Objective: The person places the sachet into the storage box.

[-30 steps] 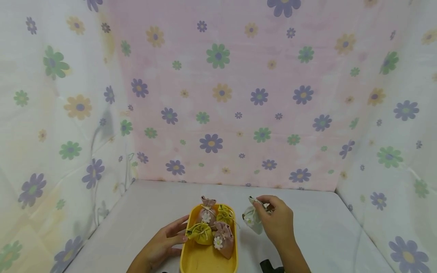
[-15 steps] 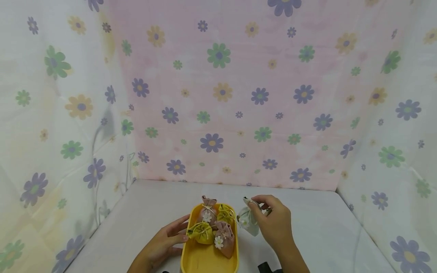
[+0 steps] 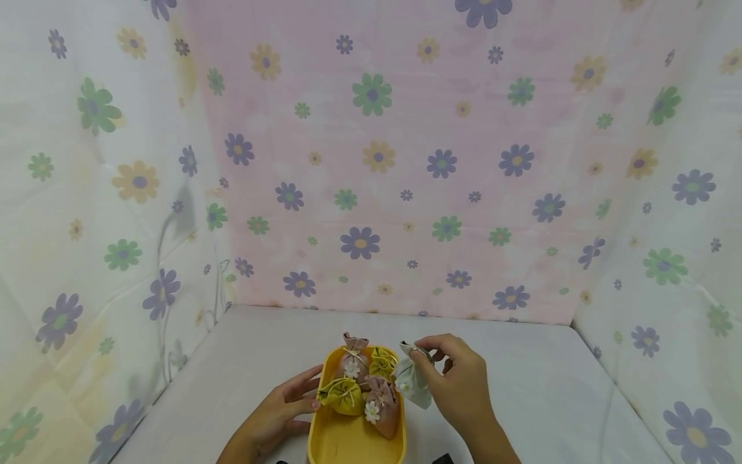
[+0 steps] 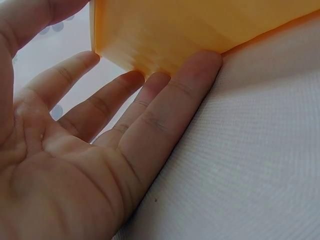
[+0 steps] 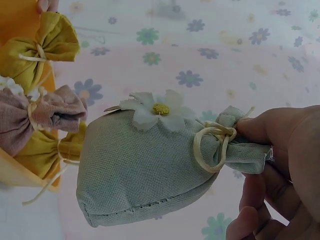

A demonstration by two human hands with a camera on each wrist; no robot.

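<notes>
My right hand (image 3: 462,380) pinches a pale green drawstring pouch (image 5: 145,165) by its gathered neck. A white fabric flower (image 5: 159,111) decorates the pouch, and a cream cord ties it. It hangs beside the right rim of a yellow tray (image 3: 342,444). Against the tray's left wall rest the fairly straight fingers of my left hand (image 3: 278,409); the left wrist view shows the fingertips touching the wall low down. Inside the tray lie two pink pouches, the front one (image 3: 382,412) with a white flower, and two yellow pouches, one (image 3: 342,396) at the left.
The tray stands on a white table (image 3: 261,341). A flower-printed pink backdrop (image 3: 394,129) rises behind it, with pale flowered cloth at both sides. A small black object (image 3: 443,459) shows at the bottom edge near my right forearm.
My right hand has carried the pale green pouch leftward, from apart from the tray to its right rim. My left hand stays at the tray's left side.
</notes>
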